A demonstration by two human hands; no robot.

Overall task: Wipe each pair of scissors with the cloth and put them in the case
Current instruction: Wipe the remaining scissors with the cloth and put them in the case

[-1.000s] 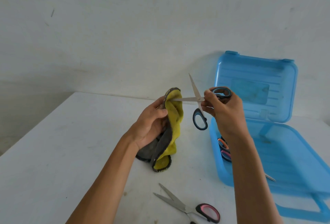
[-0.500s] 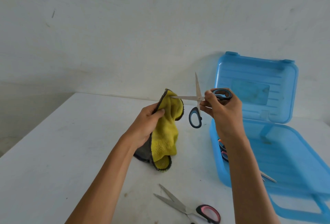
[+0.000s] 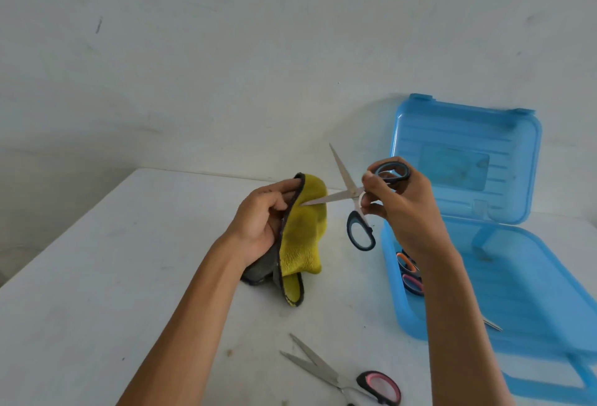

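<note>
**Blue-handled scissors meet the cloth above a white worktop**

A person's left hand (image 3: 258, 218) holds a bunched microfibre cloth (image 3: 303, 244) just above the worktop (image 3: 129, 276), fingers curled round its edge. The cloth is nubbly yellow on one face and grey on the other, with a dark stitched hem, and its lower folds hang down to the surface.

The right hand (image 3: 400, 208) holds a pair of blue-handled scissors (image 3: 352, 193) in the air just beside the cloth. Its fingers (image 3: 371, 179) are clamped on the upper handle loop and pinch the tool near the pivot. The steel blades are spread wide. One slim tip points up toward the wall, and the other lies against the cloth's yellow face, close to the left hand's fingertips. The second handle loop, an oval of black plastic with a blue lining, hangs free below the pivot.

To the right, a translucent blue plastic case (image 3: 549, 292) lies open on the worktop. Its ribbed lid (image 3: 465, 160) stands upright at the back. Inside, against the near-left wall, sit two pairs of scissors (image 3: 411, 271), one with orange-lined handles and one with pink. A blade tip shows beyond the right forearm.

Near the front edge, pink-handled scissors (image 3: 342, 376) lie flat on the scuffed matte surface, blades parted.
</note>
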